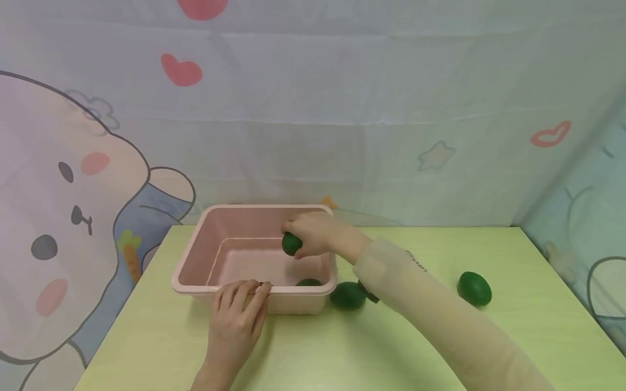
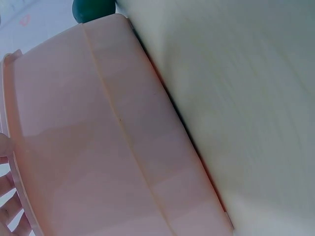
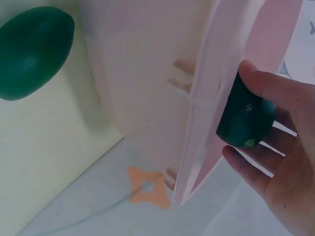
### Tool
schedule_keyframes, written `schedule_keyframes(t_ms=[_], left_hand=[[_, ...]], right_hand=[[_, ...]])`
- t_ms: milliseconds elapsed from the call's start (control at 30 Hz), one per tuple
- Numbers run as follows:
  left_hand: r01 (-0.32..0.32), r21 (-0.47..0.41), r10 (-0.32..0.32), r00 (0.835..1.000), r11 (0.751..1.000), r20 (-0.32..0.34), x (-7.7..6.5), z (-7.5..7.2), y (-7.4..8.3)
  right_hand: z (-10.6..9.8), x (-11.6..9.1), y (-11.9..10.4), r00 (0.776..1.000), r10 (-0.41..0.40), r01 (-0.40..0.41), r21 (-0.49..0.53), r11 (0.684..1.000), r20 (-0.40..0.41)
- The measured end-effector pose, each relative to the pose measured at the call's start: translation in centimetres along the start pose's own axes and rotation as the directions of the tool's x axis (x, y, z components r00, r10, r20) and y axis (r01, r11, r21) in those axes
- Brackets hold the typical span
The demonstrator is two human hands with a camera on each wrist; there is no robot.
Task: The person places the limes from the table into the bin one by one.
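Observation:
A pink plastic basin stands on the table, its wall filling much of the left wrist view. My left hand grips the basin's front rim, its fingers over the edge. Above the basin's right half, my right hand holds a dark green avocado between thumb and fingers. In the right wrist view a small light-green spot marks the end of this avocado. Inside the basin lies another avocado, mostly hidden by the front wall.
One avocado lies against the basin's front right corner, partly under my right forearm. Farther right rests another avocado on the light green table. A printed cloth hangs behind the table.

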State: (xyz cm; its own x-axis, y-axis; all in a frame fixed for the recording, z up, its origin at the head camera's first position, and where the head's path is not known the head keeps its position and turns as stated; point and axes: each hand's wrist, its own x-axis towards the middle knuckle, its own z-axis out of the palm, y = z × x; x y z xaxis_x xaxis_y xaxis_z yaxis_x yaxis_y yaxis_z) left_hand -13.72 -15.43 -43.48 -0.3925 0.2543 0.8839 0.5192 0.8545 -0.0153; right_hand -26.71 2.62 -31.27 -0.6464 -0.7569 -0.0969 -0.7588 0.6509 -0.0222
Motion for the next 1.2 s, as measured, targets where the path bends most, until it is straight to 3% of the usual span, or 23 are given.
schedule_keyframes(t_ms=[833,1200], left_hand=[[0.021,-0.008,-0.021,1.000,1.000,0.022,-0.1,-0.1,0.1],[0.021,-0.009,-0.021,1.000,1.000,0.020,-0.2,-0.1,0.1]], right_hand=[[0.4,0.0,0.0,1.000,0.019,-0.019,-0.025,1.000,0.014],[0.8,-0.8,0.2,0.998,-0.002,0.005,0.049,0.999,-0.067]])
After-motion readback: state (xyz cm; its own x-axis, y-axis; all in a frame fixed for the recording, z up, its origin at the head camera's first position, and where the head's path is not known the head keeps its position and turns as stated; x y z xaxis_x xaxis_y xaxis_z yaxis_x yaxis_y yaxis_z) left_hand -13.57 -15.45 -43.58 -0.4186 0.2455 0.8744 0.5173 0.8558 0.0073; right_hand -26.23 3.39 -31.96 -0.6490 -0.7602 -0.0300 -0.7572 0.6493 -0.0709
